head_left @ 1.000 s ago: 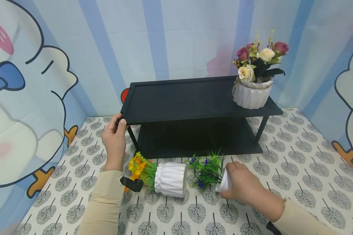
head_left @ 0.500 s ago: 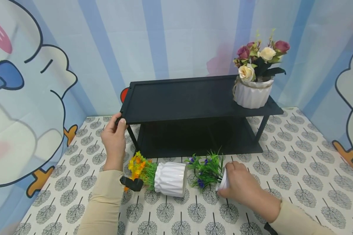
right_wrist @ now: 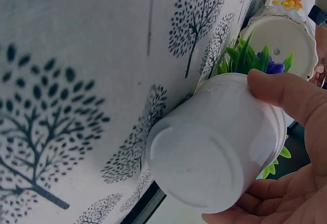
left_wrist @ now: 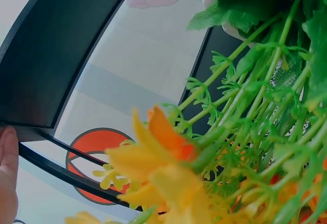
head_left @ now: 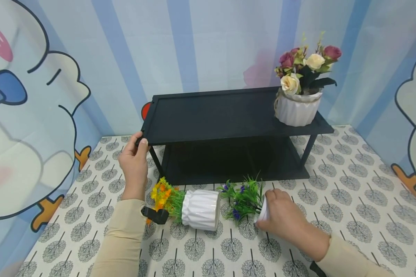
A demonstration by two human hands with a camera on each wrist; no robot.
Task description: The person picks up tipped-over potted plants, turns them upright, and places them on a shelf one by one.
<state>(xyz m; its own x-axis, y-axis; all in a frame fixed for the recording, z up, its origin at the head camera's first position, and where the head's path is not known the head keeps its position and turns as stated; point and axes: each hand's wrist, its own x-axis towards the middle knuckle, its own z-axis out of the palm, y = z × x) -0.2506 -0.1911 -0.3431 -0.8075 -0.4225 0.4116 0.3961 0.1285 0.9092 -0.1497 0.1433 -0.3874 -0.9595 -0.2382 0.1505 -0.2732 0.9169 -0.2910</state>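
While the left hand (head_left: 134, 165) pinches the shelf (head_left: 208, 119) at its near left corner, the right hand (head_left: 287, 213) curls thumb and fingers round the pot (right_wrist: 214, 142) (on its side, before the shelf); gripping firmly, clear of the leaves (head_left: 247, 201), should work best.

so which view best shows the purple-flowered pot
Right wrist view: the pot shows its base and side up close. In the head view the right hand covers most of it; left wrist shows none.
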